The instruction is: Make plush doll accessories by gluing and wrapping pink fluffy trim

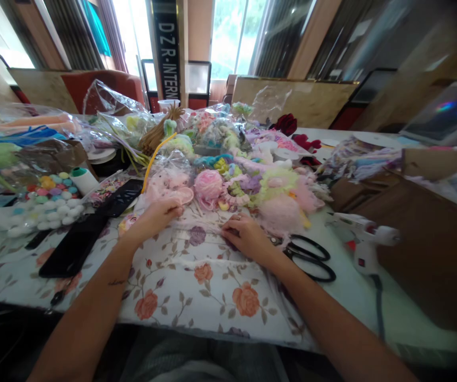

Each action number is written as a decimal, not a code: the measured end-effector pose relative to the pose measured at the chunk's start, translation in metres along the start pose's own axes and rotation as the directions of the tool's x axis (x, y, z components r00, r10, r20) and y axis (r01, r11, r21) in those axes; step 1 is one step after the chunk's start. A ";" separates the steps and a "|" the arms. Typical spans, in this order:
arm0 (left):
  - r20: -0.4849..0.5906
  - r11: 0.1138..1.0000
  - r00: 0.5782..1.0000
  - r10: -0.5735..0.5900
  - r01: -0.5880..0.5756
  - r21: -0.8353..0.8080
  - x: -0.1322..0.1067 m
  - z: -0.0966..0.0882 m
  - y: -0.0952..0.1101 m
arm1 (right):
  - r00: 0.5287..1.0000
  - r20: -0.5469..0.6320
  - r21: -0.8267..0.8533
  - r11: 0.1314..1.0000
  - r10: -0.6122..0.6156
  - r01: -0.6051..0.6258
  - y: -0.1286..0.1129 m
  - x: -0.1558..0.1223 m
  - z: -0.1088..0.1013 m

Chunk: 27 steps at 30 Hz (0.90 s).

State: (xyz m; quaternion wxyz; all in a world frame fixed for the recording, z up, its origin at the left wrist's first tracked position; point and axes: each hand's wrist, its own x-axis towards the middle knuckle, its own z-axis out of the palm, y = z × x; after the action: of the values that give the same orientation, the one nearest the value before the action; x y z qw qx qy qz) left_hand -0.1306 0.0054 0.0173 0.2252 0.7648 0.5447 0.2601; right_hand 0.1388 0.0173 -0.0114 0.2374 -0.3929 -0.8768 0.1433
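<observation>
My left hand rests on the flowered tablecloth, fingers curled at the edge of a clear plastic bag of pink craft pieces. My right hand lies a little to the right, its fingers pinched on a thin pale fuzzy stem that runs between both hands. A second pale fuzzy stem lies on the cloth just nearer to me. A heap of pastel pompoms and yarn flowers sits right behind the hands.
Black scissors lie right of my right hand, and a white glue gun beyond them. Two black flat objects and a bag of coloured pompoms are at the left. A brown cardboard box stands at the right.
</observation>
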 end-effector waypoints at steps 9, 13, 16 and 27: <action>0.070 0.993 0.991 -0.113 0.111 0.030 -0.001 0.001 -0.002 | 0.999 -0.027 -0.022 0.999 -0.047 0.046 0.002 0.000 0.006; 0.190 0.993 0.974 -0.120 0.115 0.040 0.001 0.008 -0.010 | 0.996 -0.047 -0.016 0.997 -0.081 0.081 0.003 0.000 0.010; 0.172 0.991 0.979 -0.109 0.093 0.099 0.003 0.009 -0.011 | 0.995 -0.053 -0.021 0.996 -0.084 0.083 0.003 -0.001 0.012; 0.101 0.947 0.976 -0.192 0.158 0.280 -0.005 -0.005 -0.012 | 0.992 -0.082 -0.022 0.995 -0.096 0.095 -0.007 0.006 0.014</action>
State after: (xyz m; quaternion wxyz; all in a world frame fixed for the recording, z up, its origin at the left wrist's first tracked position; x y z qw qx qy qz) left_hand -0.1437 0.0046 0.0129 0.1749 0.7519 0.6255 0.1131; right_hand 0.1230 0.0162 -0.0183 0.2764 -0.3582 -0.8853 0.1074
